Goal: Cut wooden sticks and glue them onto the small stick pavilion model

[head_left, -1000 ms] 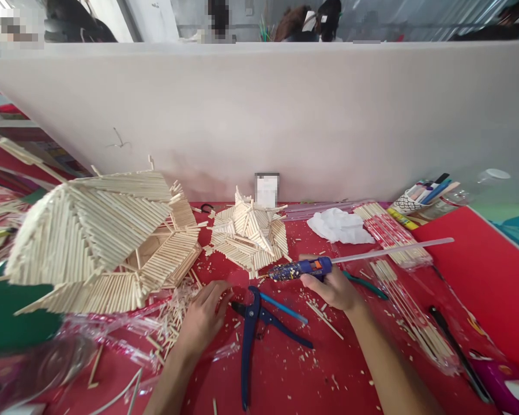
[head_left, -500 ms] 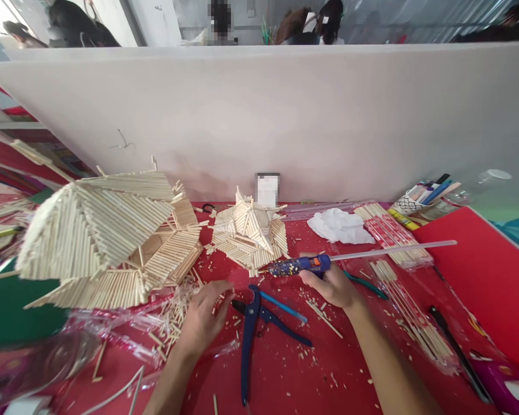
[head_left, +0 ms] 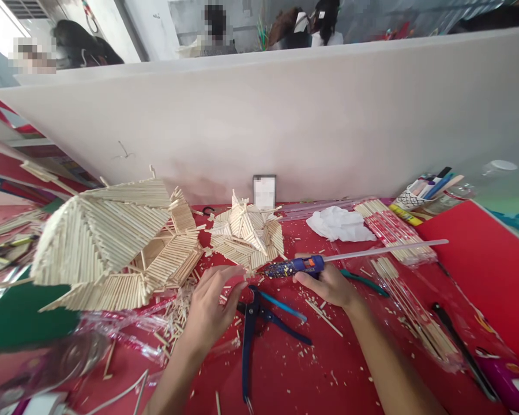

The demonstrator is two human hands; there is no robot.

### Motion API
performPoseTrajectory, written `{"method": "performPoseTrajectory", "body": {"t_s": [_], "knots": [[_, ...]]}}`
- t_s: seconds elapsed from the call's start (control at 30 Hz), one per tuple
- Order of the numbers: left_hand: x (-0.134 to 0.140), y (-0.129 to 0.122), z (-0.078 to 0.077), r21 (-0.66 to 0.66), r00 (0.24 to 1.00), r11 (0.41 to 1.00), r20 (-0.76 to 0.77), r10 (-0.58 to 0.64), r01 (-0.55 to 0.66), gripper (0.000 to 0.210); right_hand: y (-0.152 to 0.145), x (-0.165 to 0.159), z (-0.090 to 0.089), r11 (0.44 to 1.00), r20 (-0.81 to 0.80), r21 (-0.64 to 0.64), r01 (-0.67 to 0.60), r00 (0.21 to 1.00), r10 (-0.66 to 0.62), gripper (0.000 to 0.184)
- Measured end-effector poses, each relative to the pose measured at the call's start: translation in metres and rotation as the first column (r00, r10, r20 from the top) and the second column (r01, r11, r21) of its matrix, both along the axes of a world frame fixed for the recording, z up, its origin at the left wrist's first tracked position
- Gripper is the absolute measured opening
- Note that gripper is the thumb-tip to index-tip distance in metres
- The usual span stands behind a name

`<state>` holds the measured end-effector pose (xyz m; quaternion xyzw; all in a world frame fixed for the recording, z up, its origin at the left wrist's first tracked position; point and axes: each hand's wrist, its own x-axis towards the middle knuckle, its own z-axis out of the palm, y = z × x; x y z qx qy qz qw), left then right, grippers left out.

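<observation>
My right hand (head_left: pixel 326 282) grips a blue hot glue gun (head_left: pixel 294 267) with an orange switch, its nozzle aimed left. A long clear glue stick (head_left: pixel 384 250) sticks out of its back end. Close to the nozzle, my left hand (head_left: pixel 216 302) has thumb and fingers bent together in a pinch; whatever lies between the fingertips is too small to make out. Just behind stands a small pointed roof model (head_left: pixel 248 233) made of wooden sticks. Below the hands lie blue-handled cutters (head_left: pixel 249 340) and a blue tube (head_left: pixel 285 307).
A larger stick-built pavilion (head_left: pixel 99 230) stands at left, beside plastic wrappers and stick offcuts. Packed chopsticks (head_left: pixel 393 230), crumpled white tissue (head_left: pixel 339 223), green-handled pliers (head_left: pixel 365 282) and a pen cup (head_left: pixel 409 199) are at right. A white partition (head_left: pixel 242 121) closes off the back; people sit beyond it.
My left hand has moved up and right, bringing its fingertips near the nozzle. The glue gun has shifted slightly left in view, and the camera has tilted a little.
</observation>
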<state>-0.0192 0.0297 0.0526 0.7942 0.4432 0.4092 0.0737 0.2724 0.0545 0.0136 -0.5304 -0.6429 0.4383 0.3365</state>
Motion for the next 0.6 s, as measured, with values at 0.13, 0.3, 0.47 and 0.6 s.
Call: {"method": "performPoseTrajectory", "body": {"t_s": [0.13,0.3,0.47,0.6], "knots": [[0.006,0.006,0.003,0.023,0.999,1.000,-0.048,-0.006,0.008,0.016,0.001,0.000,0.003,1.000,-0.041,-0.010,0.012,0.999,-0.012,0.047],[0.007,0.007,0.008,0.035,0.999,0.999,-0.052,0.005,-0.003,0.015,0.002,-0.001,0.010,1.000,-0.019,0.018,-0.006,1.000,0.006,0.039],[0.003,0.003,0.011,-0.043,0.997,0.997,-0.045,0.059,-0.061,0.016,0.003,-0.001,0.013,0.994,-0.033,0.001,-0.112,0.993,0.112,0.036],[0.003,0.002,0.014,-0.046,0.998,0.998,-0.043,0.048,-0.050,0.013,0.004,0.002,0.009,0.985,-0.086,-0.011,-0.173,0.981,0.172,0.039]]}}
